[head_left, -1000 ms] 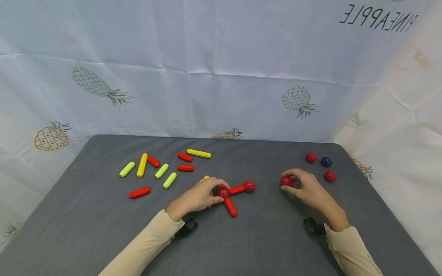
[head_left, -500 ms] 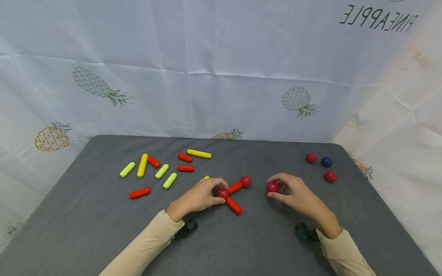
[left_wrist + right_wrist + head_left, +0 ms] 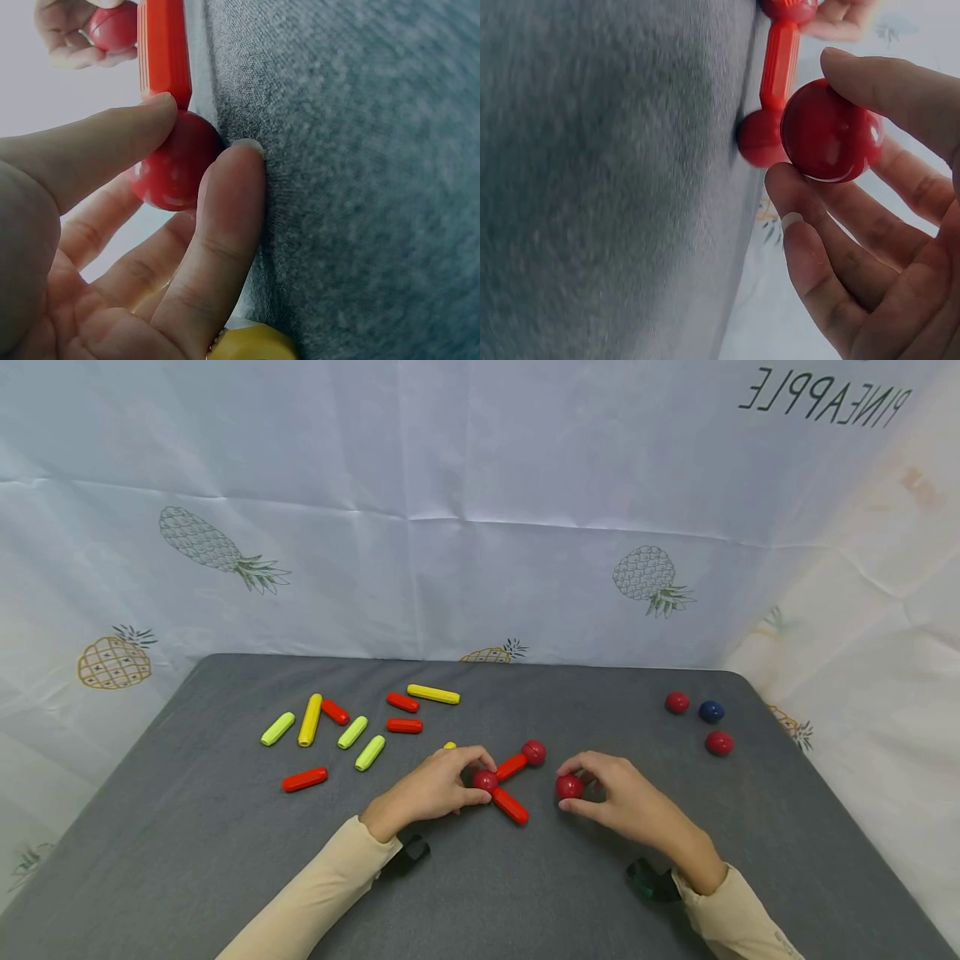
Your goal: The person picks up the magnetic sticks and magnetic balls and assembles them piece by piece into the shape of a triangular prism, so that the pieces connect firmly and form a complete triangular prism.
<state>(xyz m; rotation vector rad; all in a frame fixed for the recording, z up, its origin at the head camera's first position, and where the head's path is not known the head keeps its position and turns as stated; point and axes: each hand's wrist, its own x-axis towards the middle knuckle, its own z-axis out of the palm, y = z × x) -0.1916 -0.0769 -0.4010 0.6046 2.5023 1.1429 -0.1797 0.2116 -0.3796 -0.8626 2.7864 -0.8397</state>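
My left hand (image 3: pixel 435 787) pinches a red ball (image 3: pixel 176 165) between thumb and fingers, low over the table. Two red rods fan out from that ball. The far rod (image 3: pixel 512 767) ends in another red ball (image 3: pixel 533 752); the near rod (image 3: pixel 511 806) points toward the front right with a bare end. To the right, my right hand (image 3: pixel 622 797) grips a loose red ball (image 3: pixel 832 131) by thumb and fingertips, a short gap away from the near rod's tip. A yellow rod (image 3: pixel 253 343) shows partly behind the left hand.
At the left of the grey table (image 3: pixel 187 860) lie several loose rods: red (image 3: pixel 304 779), light green (image 3: pixel 370 752) and yellow (image 3: pixel 310 720). Two red balls (image 3: pixel 719 743) and a blue ball (image 3: pixel 711 711) sit at the back right. A pineapple-print cloth (image 3: pixel 450 577) hangs behind.
My right hand has carried its red ball leftward and nearer to me, toward the joined pieces. In my left hand the joined rods have turned a little, the near rod's tip swinging right.
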